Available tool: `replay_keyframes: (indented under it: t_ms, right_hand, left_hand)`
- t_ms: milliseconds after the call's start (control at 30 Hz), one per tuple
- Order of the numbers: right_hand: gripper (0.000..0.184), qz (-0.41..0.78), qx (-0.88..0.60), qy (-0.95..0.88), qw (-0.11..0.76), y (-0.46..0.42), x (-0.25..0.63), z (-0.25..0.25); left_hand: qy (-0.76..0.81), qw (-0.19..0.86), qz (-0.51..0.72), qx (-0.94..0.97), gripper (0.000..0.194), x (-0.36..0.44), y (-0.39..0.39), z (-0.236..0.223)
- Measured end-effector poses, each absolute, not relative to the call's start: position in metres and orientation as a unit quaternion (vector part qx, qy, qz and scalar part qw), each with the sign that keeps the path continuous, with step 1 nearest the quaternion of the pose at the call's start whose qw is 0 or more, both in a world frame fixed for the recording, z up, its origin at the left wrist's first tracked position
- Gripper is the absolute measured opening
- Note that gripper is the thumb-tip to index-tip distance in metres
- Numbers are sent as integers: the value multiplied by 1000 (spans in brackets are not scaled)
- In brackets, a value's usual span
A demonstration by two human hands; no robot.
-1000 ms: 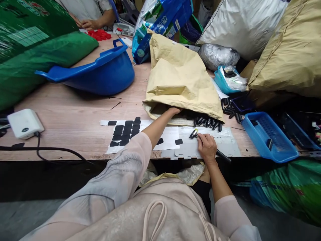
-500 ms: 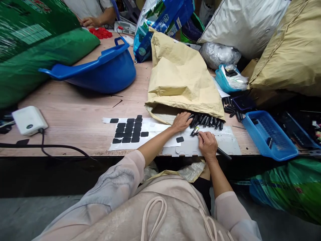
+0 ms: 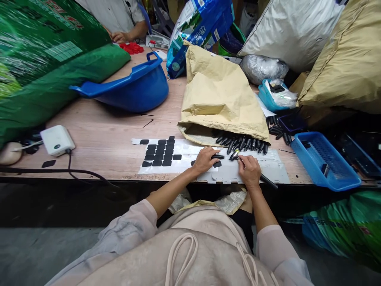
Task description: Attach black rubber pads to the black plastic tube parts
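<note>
My left hand (image 3: 205, 159) is closed on a small black tube (image 3: 218, 156), holding it low over the white sheet. My right hand (image 3: 249, 171) grips a long black-handled tool (image 3: 269, 182), whose handle sticks out below the palm to the right. By its fingertips is a small black piece with a shiny, yellow-green part (image 3: 234, 155); whether the fingers touch it I cannot tell. Several black tubes (image 3: 245, 143) spill from the mouth of a tan sack (image 3: 223, 93). Rows of rounded black pads (image 3: 160, 153) lie on the white sheet (image 3: 186, 149).
A blue basin (image 3: 133, 89) stands at the back left near a green sack (image 3: 68, 79). On the right is a blue basket (image 3: 327, 163) with a few black pieces. A white box (image 3: 58, 140) trails a cable at left. Another person's hand (image 3: 120, 37) rests across the table.
My left hand has drawn back from the tubes at the sack's mouth, down and left, with a black tube in it. My right hand stays in nearly the same place. The view has shifted slightly.
</note>
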State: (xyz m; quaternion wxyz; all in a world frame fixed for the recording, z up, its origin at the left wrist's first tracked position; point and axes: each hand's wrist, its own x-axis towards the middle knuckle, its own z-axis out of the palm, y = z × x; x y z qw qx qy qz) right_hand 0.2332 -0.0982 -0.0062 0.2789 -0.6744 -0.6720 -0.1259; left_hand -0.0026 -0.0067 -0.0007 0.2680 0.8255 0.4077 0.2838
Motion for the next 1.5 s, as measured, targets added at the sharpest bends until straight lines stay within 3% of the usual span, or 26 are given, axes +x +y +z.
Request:
replay_keyframes:
  t_ms: [200,467,800,1033,1367,1500]
  right_hand:
    - [27,-144,-681,-658,288,-101,232,-5]
    - [22,-127,-697,-654,268,-100,236,-5]
    - [30,-48,-656,-643,392,-111,195,24]
    - [32,15,-631,-677,379,-111,167,31]
    - [35,-64,-634,-710,300,-110,158,38]
    - [34,-89,-651,-686,313,-110,163,42]
  left_hand:
    - [387,299,318,812,48,-14,-13,-4]
    - [403,312,341,790,14,-18,-12,-1]
    - [438,308,266,802,19,-4,-12,8]
    - [462,324,257,785,18,0,-12,11]
    - [472,325,251,780,14,0,-13,14]
    - [465,336,261,776,15,0,-13,14]
